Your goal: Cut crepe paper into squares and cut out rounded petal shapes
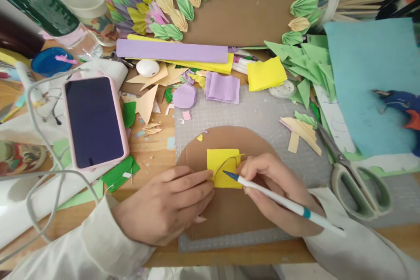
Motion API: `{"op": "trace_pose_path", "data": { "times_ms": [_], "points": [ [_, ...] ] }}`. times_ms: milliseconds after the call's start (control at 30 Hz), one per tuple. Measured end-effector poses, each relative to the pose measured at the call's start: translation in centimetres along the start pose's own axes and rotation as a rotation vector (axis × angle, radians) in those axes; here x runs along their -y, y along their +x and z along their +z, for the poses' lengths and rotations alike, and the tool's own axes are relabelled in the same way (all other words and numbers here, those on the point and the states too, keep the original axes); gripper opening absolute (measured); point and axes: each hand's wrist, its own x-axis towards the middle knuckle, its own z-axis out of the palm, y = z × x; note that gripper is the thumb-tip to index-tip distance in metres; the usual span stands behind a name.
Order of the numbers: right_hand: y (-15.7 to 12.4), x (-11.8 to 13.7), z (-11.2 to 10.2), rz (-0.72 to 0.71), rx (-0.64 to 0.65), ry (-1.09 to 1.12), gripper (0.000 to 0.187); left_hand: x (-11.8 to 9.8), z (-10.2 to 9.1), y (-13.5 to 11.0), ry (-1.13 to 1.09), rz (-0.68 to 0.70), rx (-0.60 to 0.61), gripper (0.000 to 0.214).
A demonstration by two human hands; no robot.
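Note:
A small yellow paper square (223,162) lies on a round brown cardboard piece (229,214) on a grey cutting mat (249,113). A curved pen line shows on the yellow paper. My right hand (278,192) is closed around a white pen (285,203) with a blue tip, and the tip rests on the yellow paper. My left hand (167,205) lies beside the paper, fingers pressed together, fingertips pinning its left edge.
A phone (93,120) in a pink case lies to the left. Scissors (354,175) rest at the right on the mat's edge. Purple, yellow and green paper pieces, folded paper leaves, a light blue sheet (367,65), a bottle and a cup crowd the back.

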Motion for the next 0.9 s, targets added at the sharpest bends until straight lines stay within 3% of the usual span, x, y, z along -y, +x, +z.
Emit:
{"op": "trace_pose_path", "data": {
  "times_ms": [300,500,667,900],
  "points": [
    [0.2,0.0,0.3,0.081,0.063,-0.111,0.019,0.0,0.5,-0.8,0.054,-0.055,-0.061,0.034],
    [-0.1,0.0,0.4,0.064,0.038,-0.078,0.02,0.4,-0.2,-0.4,0.053,-0.138,0.048,0.033],
    [-0.1,-0.1,1.1,-0.03,0.025,-0.088,0.02,0.3,-1.0,-0.3,-0.008,-0.166,0.168,0.037],
    [0.5,-0.2,1.7,-0.008,-0.015,-0.193,0.019,0.4,-1.3,-0.4,-0.008,-0.156,0.179,0.039]
  ]
}}
